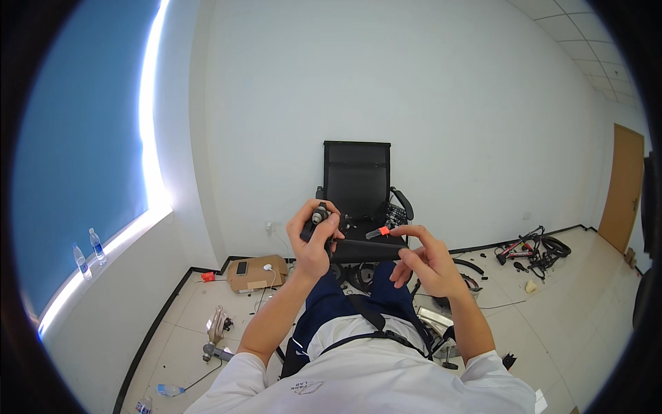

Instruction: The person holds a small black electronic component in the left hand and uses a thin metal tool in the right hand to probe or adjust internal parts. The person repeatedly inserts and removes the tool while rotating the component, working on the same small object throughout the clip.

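In my left hand [312, 238], closed in a grip, is a black tube-shaped part [365, 251] with a round silver fitting [319, 214] standing up at the left end. The tube lies level before me and points right; its exact kind I cannot make out. My right hand [427, 261] is at the tube's right end, its thumb at the tip and its fingers spread apart. Just beyond the tube, a small object with a bright orange end [378, 232] lies on the seat of a black office chair [357, 176].
A cardboard piece [256, 274] with a phone [242, 268] lies on the floor at left. Metal parts [218, 324] and bottles [171, 390] are nearer. Bike parts [531, 250] lie at right. Two bottles [96, 245] stand on the windowsill. A white wall [441, 103] rises behind the chair.
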`<control>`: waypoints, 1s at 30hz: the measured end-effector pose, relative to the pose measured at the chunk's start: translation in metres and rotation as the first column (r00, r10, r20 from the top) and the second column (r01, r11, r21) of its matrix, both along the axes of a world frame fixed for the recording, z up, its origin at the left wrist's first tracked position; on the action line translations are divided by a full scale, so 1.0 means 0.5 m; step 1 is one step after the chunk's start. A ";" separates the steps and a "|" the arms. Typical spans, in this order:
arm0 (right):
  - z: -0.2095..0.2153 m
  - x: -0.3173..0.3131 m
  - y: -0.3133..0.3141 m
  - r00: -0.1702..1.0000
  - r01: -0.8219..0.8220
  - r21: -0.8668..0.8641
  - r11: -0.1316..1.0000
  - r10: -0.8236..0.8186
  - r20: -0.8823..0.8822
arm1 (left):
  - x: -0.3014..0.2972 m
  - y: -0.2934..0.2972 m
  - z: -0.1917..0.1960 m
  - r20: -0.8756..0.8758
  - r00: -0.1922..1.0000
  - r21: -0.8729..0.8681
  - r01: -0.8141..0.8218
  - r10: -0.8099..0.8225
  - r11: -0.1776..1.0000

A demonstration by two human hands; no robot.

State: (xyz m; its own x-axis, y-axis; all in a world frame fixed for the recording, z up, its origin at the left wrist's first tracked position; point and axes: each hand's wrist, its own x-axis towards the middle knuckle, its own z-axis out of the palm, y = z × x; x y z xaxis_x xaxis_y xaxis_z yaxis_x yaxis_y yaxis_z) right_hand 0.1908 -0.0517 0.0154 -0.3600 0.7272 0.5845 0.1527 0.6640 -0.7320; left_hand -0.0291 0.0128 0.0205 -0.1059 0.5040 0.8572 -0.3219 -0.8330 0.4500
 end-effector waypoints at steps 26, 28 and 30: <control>-0.014 -0.007 -0.003 0.997 -0.029 0.151 0.988 0.017 0.082 | -0.008 0.019 0.009 0.079 0.966 -0.271 0.260 -0.248 0.927; -0.013 -0.007 -0.004 0.994 -0.033 0.271 0.962 0.003 0.112 | -0.007 0.026 0.008 0.092 0.953 -0.318 0.301 -0.287 0.899; -0.009 -0.006 -0.004 0.989 -0.039 0.412 0.911 -0.024 0.146 | -0.008 0.033 0.006 0.102 0.940 -0.360 0.340 -0.325 0.869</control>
State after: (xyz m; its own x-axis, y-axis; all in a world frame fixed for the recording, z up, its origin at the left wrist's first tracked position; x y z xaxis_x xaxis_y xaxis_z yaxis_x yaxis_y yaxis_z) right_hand 0.1879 -0.0534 0.0108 -0.4676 0.4297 0.7725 0.2301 0.9029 -0.3630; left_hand -0.0330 0.0292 0.0233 0.0959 0.7925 0.6022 -0.5727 -0.4509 0.6846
